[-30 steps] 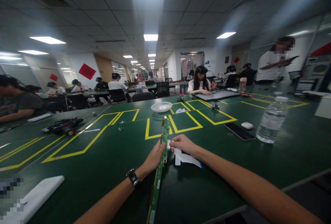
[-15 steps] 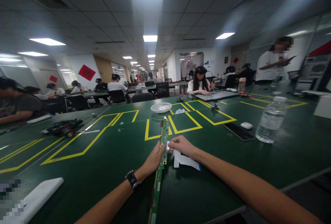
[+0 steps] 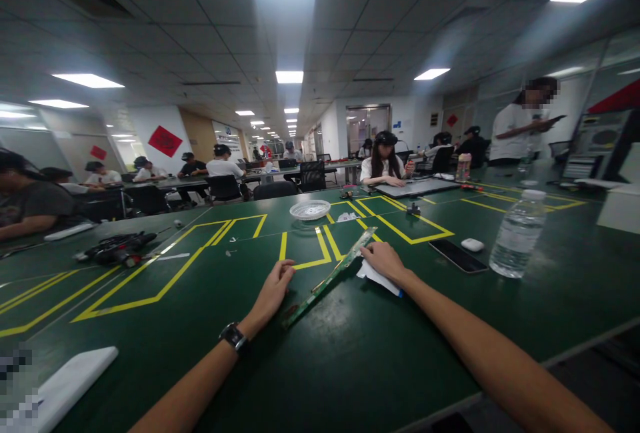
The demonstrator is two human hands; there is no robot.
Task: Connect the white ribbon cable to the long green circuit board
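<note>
A long, narrow green circuit board [image 3: 327, 281] slants across the front of me, its far end up to the right and its near end low on the left. My right hand [image 3: 384, 261] is closed at the board's far end, gripping it near the edge. A white flat ribbon cable [image 3: 381, 278] with a blue tip hangs below that hand; where it meets the board is hidden by the fingers. My left hand [image 3: 274, 286], with a black watch on its wrist, is off the board on the left, fingers loosely bent and holding nothing.
The green table [image 3: 380, 359] carries yellow tape outlines. A white mesh basket [image 3: 310, 211] stands beyond the board. To the right are a phone [image 3: 457, 256], a white earbud case [image 3: 473, 245] and a water bottle [image 3: 518, 236]. Black tools [image 3: 116, 249] lie left. A co-worker [image 3: 385, 163] sits opposite.
My left hand has let go of the board and moved left. The board has swung from nearly straight ahead to a slant, its far end moving right with my right hand and the ribbon cable.
</note>
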